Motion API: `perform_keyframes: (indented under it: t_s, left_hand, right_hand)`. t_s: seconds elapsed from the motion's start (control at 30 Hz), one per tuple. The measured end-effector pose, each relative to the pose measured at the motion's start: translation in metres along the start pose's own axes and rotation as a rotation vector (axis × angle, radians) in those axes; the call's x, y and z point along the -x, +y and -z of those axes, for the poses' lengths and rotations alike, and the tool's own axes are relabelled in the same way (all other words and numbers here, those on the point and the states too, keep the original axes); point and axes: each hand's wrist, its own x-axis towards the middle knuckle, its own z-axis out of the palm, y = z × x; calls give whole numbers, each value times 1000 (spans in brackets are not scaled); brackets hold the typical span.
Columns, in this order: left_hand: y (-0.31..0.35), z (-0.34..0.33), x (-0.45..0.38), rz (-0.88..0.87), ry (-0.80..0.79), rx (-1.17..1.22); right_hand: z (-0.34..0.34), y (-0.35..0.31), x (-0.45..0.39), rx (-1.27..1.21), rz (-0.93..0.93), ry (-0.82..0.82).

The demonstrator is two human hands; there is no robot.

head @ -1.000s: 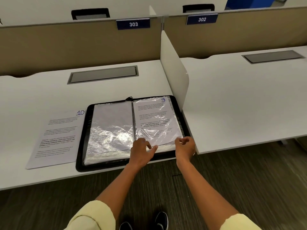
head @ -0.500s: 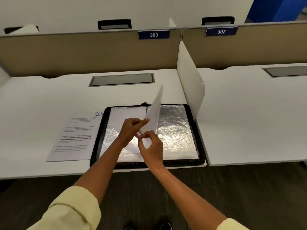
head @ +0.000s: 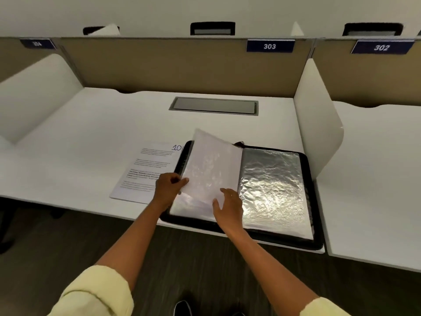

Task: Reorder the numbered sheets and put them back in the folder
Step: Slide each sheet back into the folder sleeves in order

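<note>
At desk 303, one loose sheet marked 10 is lying flat on the white desk, just left of the open black folder and partly tucked under its edge. The person's left hand is pinching the near left corner of a plastic sleeve, thumb on top, holding that page tilted up over the folder's left half. The right hand is hovering or resting at the sleeve's lower edge with fingers spread and relaxed, gripping nothing. Further right, an empty crinkled sleeve is lying flat, reflecting the light.

The likely trouble: the slick sleeve could be slipping from a corner-only pinch, or pulling against the spiral binding and tearing at its holes; the folder's near edge is also overhanging the desk, so a downward press could be tipping it. Counted: one folder, one loose numbered sheet, one raised sleeve, two hands, three desk number plates.
</note>
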Motion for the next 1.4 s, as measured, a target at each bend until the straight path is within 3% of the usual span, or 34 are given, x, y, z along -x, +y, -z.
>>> perform_keyframes:
  t_s: [0.13, 0.33, 0.47, 0.67, 1.0, 1.4]
  left_hand:
    - [-30, 8, -4, 102, 32, -61]
    - [-66, 14, -19, 98, 60, -274]
    - [-87, 31, -41, -29, 128, -336]
    - [-119, 73, -94, -231, 144, -505]
    - [-184, 135, -153, -358, -24, -661]
    - [-217, 142, -172, -449, -167, -767]
  right_hand:
    - [-11, 15, -6, 175, 19, -96]
    - [-19, 7, -24, 442, 28, -26]
    - [-30, -11, -47, 535, -34, 37]
    - [-74, -64, -81, 384, 23, 146]
    - [-145, -140, -148, 461, -41, -163]
    - [-176, -148, -226, 544, -45, -215]
